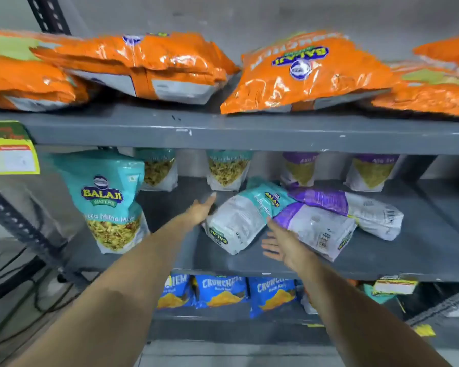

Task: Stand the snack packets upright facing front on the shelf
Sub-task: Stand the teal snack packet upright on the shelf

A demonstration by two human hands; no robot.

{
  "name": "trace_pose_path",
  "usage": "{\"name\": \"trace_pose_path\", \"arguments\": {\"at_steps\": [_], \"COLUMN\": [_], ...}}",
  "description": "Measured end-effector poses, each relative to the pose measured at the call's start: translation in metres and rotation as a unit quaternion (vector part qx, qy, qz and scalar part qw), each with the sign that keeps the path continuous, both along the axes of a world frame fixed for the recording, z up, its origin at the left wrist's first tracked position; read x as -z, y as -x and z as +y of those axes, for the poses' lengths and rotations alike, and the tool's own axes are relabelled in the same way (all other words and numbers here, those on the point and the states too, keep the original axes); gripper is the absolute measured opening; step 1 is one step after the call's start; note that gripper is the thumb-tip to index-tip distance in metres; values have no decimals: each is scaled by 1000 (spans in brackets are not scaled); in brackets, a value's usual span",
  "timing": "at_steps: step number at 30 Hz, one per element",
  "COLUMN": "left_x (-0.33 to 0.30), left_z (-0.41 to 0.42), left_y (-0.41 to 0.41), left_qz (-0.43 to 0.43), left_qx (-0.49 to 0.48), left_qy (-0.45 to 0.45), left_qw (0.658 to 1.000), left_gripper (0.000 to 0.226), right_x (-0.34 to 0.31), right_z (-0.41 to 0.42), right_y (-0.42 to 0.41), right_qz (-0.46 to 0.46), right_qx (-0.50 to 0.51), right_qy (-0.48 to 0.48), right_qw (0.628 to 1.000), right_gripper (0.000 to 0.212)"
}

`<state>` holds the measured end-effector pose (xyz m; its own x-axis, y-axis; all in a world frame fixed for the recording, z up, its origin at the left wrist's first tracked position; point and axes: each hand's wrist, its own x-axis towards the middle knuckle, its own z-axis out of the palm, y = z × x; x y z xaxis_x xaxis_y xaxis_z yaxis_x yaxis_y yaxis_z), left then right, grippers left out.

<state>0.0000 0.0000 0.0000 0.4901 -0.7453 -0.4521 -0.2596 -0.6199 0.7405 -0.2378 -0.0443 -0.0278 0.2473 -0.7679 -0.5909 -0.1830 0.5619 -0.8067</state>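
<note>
With both open, empty hands, left hand (pixel 200 209) and right hand (pixel 282 243), you have one teal packet (pixel 109 200) upright and three fallen packets (pixel 297 221) left.

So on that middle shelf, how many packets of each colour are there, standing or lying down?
Teal packets: 4 (3 standing, 1 lying)
Purple packets: 4 (2 standing, 2 lying)
Total: 8

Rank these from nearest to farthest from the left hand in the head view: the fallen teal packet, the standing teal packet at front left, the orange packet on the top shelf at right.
From the left hand:
1. Fallen teal packet, just right of it.
2. Standing teal packet, to its left.
3. Orange packet, above right.
</note>
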Motion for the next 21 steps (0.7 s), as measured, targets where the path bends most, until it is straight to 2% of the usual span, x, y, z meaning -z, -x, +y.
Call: {"name": "trace_pose_path", "arguments": {"at_steps": [2,5,8,10,12,15,19,21], "left_x": [9,20,24,28,36,42,48,50], "left_z": [-3,0,15,35,57,81,76,68], "left_y": [3,6,13,21,29,35,25,19], "left_qz": [82,141,181,188,215,270,227,195], "left_qx": [-13,4,-12,-68,-113,-113,-85,-70], "left_qy": [11,41,73,116,164,228,286,303], "left_qw": [997,989,981,973,956,929,927,930], "left_gripper": [74,64,67,65,57,61,38,36], "right_x": [4,6,8,11,16,14,7,3], "right_z": [-2,4,14,22,29,35,23,17], "right_y": [-11,-28,-38,-35,-28,-20,-27,-32], "right_qz": [-61,-124,-137,-161,-182,-153,-114,-102], "right_qx": [-38,-48,-28,-39,-51,-66,-75,-84], "right_qy": [-63,-65,-26,6,53,135,223,256], "right_qw": [995,989,990,986,981,977,965,958], "right_gripper": [77,57,41,37,36,39,47,49]}}
